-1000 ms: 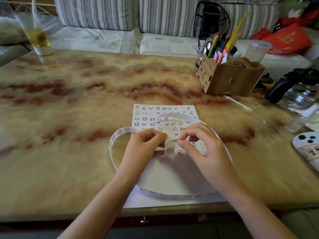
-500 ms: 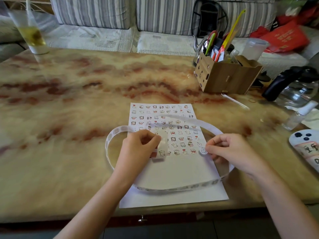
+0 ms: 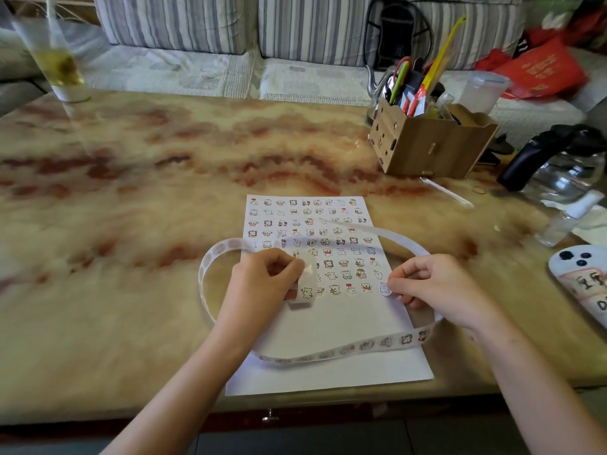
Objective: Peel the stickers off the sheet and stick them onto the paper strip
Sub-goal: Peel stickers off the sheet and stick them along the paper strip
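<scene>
Two bare forearms, no sleeves in view. No watch, rings or bands on left hand (image 3: 262, 284) or right hand (image 3: 437, 290). Nails short, unpainted as far as visible. Faint dark smudge nr right wrist.

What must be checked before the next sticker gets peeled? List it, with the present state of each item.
1. White sticker sheet lies flat on the marbled table: ok.
2. Left hand has its grip on the free end of the long white paper strip: ok.
3. Right hand fingertips at the small round sticker at the right end of the sheet's lowest row: ok.
4. Sticker edge lifted clear of the backing: cannot tell.
5. Strip loop clear of that sticker: ok; it arcs over higher rows only.
6. Bare space left at the strip's held end: cannot tell.
</scene>
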A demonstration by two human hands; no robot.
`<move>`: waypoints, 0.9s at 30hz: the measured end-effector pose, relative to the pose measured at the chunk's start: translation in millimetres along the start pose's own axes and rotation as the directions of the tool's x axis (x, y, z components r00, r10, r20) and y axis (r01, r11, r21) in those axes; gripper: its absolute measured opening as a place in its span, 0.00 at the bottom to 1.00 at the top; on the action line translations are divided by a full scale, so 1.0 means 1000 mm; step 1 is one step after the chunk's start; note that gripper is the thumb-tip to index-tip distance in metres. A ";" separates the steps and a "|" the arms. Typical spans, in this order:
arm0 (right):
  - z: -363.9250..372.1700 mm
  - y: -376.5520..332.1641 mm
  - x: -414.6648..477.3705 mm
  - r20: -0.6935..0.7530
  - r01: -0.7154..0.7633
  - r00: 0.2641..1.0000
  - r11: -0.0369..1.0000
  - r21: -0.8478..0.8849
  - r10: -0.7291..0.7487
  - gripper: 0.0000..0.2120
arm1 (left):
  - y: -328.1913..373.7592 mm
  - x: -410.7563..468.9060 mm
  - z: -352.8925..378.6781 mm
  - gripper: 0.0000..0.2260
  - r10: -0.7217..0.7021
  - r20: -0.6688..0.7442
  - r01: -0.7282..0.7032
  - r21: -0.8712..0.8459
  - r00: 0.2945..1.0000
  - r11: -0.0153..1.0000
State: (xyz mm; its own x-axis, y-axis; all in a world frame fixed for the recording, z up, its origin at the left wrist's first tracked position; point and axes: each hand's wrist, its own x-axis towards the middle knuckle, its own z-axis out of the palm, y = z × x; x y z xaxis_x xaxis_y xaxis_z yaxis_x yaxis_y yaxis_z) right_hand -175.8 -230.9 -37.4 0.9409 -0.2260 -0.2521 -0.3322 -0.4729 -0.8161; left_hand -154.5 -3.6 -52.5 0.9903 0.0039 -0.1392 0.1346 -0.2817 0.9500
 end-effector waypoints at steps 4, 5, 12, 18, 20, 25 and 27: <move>0.002 0.001 0.001 -0.019 0.004 1.000 1.000 -0.025 -0.004 0.02 | 0.000 0.000 0.000 0.07 0.002 -0.007 -0.002 0.007 1.000 1.000; 0.003 0.001 0.002 -0.021 0.004 1.000 0.999 -0.032 -0.005 0.02 | 0.000 -0.001 0.000 0.07 0.003 -0.009 -0.003 0.007 1.000 1.000; 0.004 0.004 0.003 -0.037 0.001 0.999 0.999 -0.049 -0.003 0.03 | 0.001 -0.001 0.000 0.07 0.003 -0.004 -0.003 -0.001 1.000 1.000; 0.008 0.005 0.003 -0.075 0.018 0.997 0.995 -0.098 -0.025 0.04 | 0.001 -0.001 -0.001 0.07 -0.010 -0.002 0.010 -0.011 1.000 1.000; 0.009 0.005 0.004 -0.093 0.032 0.995 0.991 -0.129 -0.044 0.04 | 0.001 -0.001 -0.001 0.07 -0.010 0.000 0.010 -0.014 1.000 1.000; 0.012 0.006 0.002 -0.113 0.069 0.989 0.980 -0.186 -0.091 0.06 | 0.001 -0.001 0.000 0.07 -0.010 -0.001 0.010 -0.003 1.000 1.000; 0.010 0.006 0.003 -0.111 0.073 0.989 0.983 -0.166 -0.092 0.07 | 0.001 -0.001 0.000 0.07 -0.015 0.000 0.015 -0.004 1.000 1.000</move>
State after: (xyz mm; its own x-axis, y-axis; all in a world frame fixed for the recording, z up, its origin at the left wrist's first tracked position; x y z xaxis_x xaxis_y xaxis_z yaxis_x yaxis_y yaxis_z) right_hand -174.3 -225.8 -48.3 0.9544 -0.2748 -0.1161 -0.2688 -0.6230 -0.7346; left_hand -155.5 -3.7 -51.3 0.9881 0.0080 -0.1538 0.1500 -0.2780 0.9488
